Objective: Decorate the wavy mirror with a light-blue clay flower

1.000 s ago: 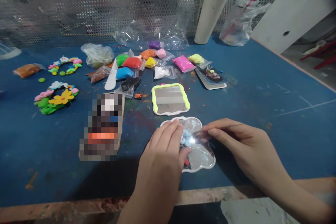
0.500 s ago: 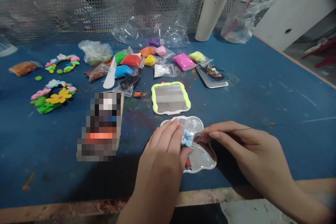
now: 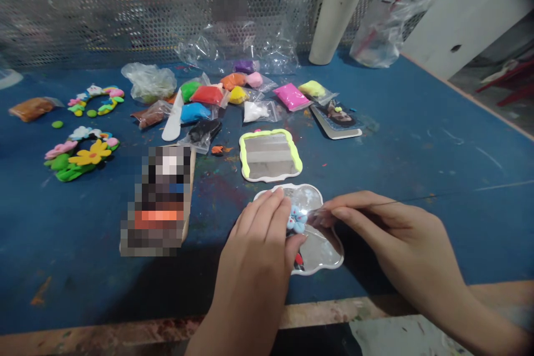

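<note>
A wavy white-rimmed mirror point(image 3: 327, 253) lies near the table's front edge. On it sits a small light-blue clay flower point(image 3: 297, 219) with red dots. My left hand point(image 3: 254, 250) rests over the mirror's left side, fingers together, its thumb and fingertips beside the flower. From the right, my right hand point(image 3: 400, 239) pinches a thin clear piece point(image 3: 319, 217) between thumb and forefinger, close to the flower's right edge. What the piece is cannot be made out fully. Just behind lies a second mirror point(image 3: 270, 156) edged with yellow-green clay.
Bags of coloured clay point(image 3: 208, 95) spread across the back, with a white spatula point(image 3: 173, 119) among them. Two clay wreaths point(image 3: 94, 153) lie left, and a blurred phone-like object point(image 3: 161, 200) nearer. A tall cup point(image 3: 340, 11) stands behind; a small decorated board point(image 3: 337, 122) lies right.
The view has shifted very slightly, moving the things at the left a little leftward. Both hands keep nearly the same pose at the flower.
</note>
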A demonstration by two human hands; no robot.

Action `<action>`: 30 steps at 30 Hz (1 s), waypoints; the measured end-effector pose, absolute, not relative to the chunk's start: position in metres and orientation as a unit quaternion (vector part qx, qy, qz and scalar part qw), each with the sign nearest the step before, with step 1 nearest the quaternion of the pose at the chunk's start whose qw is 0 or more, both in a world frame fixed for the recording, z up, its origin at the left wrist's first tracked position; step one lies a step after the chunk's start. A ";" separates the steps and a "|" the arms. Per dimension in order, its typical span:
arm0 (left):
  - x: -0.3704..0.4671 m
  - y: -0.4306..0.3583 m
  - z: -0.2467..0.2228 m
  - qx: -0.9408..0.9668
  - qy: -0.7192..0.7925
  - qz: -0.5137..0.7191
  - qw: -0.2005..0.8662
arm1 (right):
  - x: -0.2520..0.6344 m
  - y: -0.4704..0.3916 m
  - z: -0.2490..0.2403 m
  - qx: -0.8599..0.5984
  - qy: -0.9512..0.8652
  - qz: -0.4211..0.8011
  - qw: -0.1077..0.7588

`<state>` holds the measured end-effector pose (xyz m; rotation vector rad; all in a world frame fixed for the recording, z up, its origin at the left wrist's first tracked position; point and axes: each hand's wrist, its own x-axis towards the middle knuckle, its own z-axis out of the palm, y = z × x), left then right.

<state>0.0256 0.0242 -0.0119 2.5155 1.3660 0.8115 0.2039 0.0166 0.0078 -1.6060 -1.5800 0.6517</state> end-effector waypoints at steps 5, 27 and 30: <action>0.027 0.023 -0.013 0.842 0.461 0.266 0.087 | 0.205 0.015 0.007 -0.631 -0.618 0.250 0.397; 0.026 0.023 -0.013 0.845 0.453 0.273 0.081 | 0.206 0.016 0.006 -0.617 -0.646 0.226 0.389; 0.025 0.024 -0.012 0.845 0.452 0.274 0.085 | 0.205 0.016 0.005 -0.613 -0.645 0.225 0.397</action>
